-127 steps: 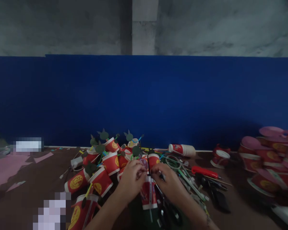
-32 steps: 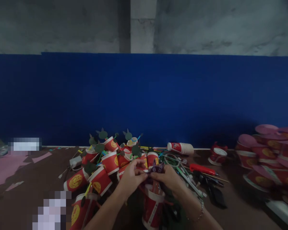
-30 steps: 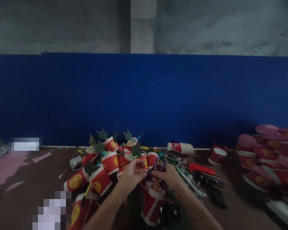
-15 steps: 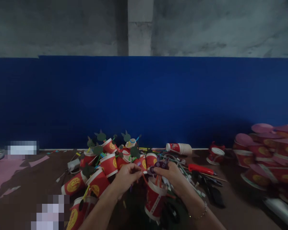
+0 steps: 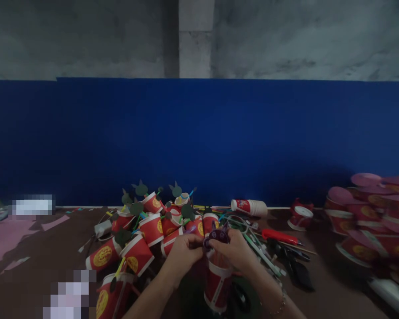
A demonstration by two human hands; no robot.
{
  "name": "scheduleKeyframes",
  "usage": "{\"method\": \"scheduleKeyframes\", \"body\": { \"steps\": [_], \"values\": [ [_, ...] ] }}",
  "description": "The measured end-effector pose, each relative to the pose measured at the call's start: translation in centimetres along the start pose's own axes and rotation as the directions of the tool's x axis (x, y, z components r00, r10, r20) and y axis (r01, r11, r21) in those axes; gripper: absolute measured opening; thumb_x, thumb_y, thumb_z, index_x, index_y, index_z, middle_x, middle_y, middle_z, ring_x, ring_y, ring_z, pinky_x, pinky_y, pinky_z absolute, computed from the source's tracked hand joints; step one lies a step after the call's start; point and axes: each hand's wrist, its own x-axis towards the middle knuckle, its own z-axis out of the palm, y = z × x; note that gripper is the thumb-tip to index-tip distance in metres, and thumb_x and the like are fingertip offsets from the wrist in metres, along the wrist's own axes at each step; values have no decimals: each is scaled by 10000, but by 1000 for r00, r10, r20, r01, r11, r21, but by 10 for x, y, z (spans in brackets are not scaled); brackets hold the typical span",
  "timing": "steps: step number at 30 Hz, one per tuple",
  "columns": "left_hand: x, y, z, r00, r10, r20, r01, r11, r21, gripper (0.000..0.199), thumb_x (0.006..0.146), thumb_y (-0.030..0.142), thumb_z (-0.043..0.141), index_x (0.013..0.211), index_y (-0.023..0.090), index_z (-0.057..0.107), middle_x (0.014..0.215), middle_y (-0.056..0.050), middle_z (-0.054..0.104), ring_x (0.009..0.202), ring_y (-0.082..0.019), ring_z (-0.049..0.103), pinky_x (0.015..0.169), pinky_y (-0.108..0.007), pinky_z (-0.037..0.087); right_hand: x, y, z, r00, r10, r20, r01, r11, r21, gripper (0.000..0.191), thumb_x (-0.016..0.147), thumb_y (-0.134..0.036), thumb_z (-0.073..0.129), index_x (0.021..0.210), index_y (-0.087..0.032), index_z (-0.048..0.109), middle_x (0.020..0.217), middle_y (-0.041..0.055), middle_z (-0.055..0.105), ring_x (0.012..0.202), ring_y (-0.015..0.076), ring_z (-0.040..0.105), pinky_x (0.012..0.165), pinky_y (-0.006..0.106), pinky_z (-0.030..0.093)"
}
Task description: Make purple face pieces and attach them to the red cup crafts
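Note:
My right hand grips a purple animal-face cutout with pointed ears, thumb across its front. The cutout sits just above an upright red paper cup with a white rim. Pale orange strips run from the cup's mouth towards the cutout. My left hand is closed in a pinch at the cutout's left side; what lies between its fingertips is hidden. Left of my hands is a heap of similar red cups bearing yellow emblems, several with dark green rabbit-head cutouts.
A stack of paper cups lies on its side at the back. To the right are a red-handled tool, black scissors and thin sticks. More red cups with pink discs stand far right. Pink sheets lie left.
My left hand has moved right, from holding an orange strip beside the cup to the cutout's edge. The cup and cutout are now more upright and slightly lower.

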Motion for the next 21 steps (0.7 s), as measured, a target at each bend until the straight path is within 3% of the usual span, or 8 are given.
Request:
{"method": "scheduleKeyframes", "body": {
  "steps": [5,9,14,21],
  "values": [
    [-1,-2,-1,999,-12,37,12,1000,3,210,536,226,726,719,132,685,668,-18,677,612,-141,571,622,-251,406,1,8,1,998,-47,-44,41,992,-120,151,608,-266,634,648,-120,631,584,21,630,560,159,542,525,245,423],
    [1,-4,-2,1000,-13,-22,16,991,136,195,552,288,720,635,128,648,571,8,620,534,-120,511,536,-231,363,-1,8,2,996,-81,-45,71,979,-193,122,606,-247,631,567,-134,608,524,-5,588,535,142,507,500,225,388],
    [1,-3,0,997,44,-56,-30,971,237,189,602,317,666,577,144,595,507,32,552,487,-101,442,489,-219,322,-6,-2,-3,996,-76,43,80,990,-118,187,676,-276,578,544,-143,572,474,-22,522,483,115,453,455,213,357],
    [0,4,0,987,98,-126,-72,978,198,232,575,346,669,530,157,543,452,40,514,443,-91,416,455,-212,299,-4,-11,-20,966,-197,166,217,970,-109,181,737,-276,548,753,-151,678,736,31,653,694,181,568,632,264,443]
  ]
}}
